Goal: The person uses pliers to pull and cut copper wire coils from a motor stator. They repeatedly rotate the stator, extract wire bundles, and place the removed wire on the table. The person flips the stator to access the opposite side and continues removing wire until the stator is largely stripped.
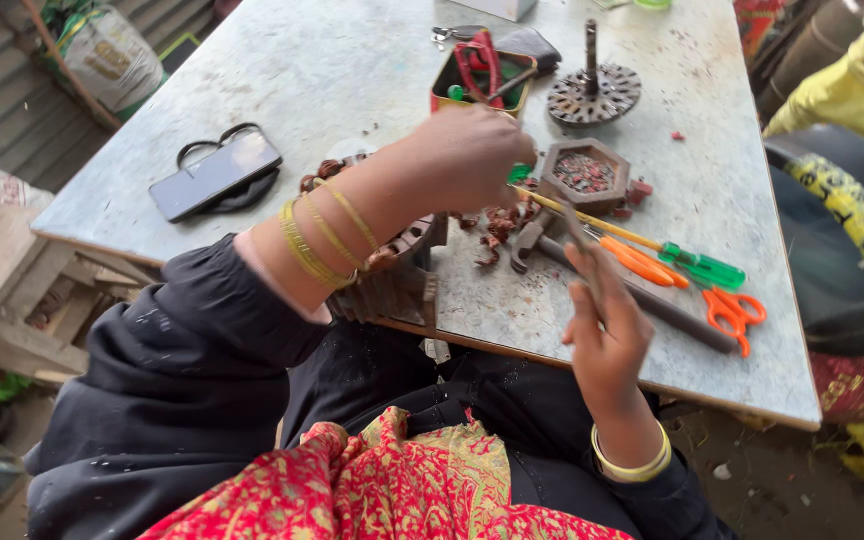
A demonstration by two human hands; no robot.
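My left hand (pixel 472 155) is raised over the table with its fingers closed, and a small green thing (pixel 519 172) shows at the fingertips. Thin gold bangles ring that wrist. Under the forearm stands a dark motor stator (pixel 397 285) with copper windings, at the table's near edge. My right hand (pixel 607 325) is lower and nearer to me, pinching a thin dark strip (pixel 580 235) that points up toward loose copper wire scraps (pixel 497 228).
The grey table (pixel 332 70) carries a black phone (pixel 214 172), a yellow tin of tools (pixel 480 78), a rotor with a shaft (pixel 593 92), a hexagonal dish of bits (pixel 584 172), a green-handled screwdriver (pixel 702 268), orange pliers (pixel 637 262) and orange scissors (pixel 734 312). Sacks lie around.
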